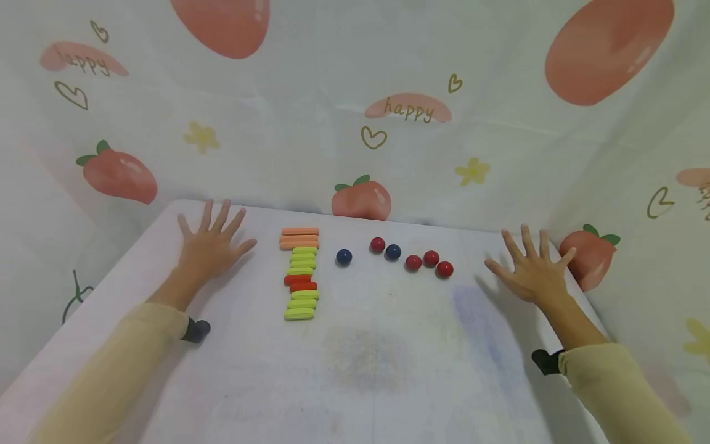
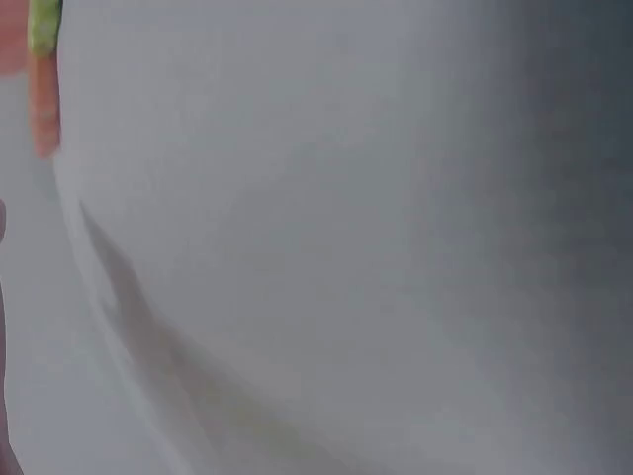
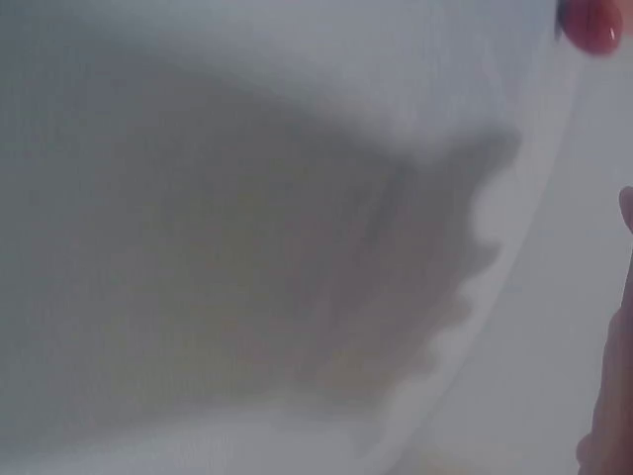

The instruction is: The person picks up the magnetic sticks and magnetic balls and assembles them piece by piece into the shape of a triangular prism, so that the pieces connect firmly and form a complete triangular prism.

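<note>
Sleeves (image 1: pixel 122 361) lie nearest; left hand (image 1: pixel 206 248) and right hand (image 1: pixel 535 274) spread wide, holding nothing (seemingly a pause). Between them sit sticks (image 1: pixel 300 271) and 6 balls (image 1: pixel 413 263); handling either would call for reaching inward.

Right hand (image 3: pixel 605 386) partly in frame, cut off by the border; a fingertip and some of the side show, blurry. Red ball (image 3: pixel 593 28) past the fingertip, apart from it, shiny spot, also cut off. Dark patch beside ball, too small to tell. Pale table (image 3: pixel 297 49) across from the fingers, edge curving toward them. Big soft shadow (image 3: pixel 366 287) on it, finger-like bumps facing the fingers. Pale backdrop (image 3: pixel 524 327) between table edge and fingers.
</note>
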Motion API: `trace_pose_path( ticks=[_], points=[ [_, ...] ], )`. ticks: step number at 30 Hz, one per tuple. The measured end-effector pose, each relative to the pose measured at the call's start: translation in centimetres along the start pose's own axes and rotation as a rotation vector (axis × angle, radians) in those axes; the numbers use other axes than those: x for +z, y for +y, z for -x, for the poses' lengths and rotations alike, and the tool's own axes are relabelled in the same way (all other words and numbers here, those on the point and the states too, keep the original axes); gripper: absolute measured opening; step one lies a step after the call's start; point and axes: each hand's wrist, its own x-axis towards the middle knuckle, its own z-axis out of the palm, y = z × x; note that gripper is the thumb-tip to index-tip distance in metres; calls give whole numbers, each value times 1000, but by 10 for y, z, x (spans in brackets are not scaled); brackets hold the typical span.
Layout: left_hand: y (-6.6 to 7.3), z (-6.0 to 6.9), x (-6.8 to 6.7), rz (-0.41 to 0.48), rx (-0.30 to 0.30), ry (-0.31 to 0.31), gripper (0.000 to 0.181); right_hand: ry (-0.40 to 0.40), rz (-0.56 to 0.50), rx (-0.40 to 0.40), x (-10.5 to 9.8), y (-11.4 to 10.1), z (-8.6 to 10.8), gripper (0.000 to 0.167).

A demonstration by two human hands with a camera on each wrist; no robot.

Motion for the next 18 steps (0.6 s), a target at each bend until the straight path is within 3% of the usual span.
trace_pose_path(
  ticks=[7,11,14,18],
  points=[
    [33,18,-7,-58,173,82,80,-20,-46,-95,7,-35,3,85],
    [52,31,-9,-48,288,133,78,-77,-179,-150,8,-52,2,84],
    [64,39,-9,-23,370,109,77,-131,-363,-161,9,-60,1,84],
    [76,50,-8,99,461,-3,74,-173,-573,-158,12,-66,-2,86]
  ],
)
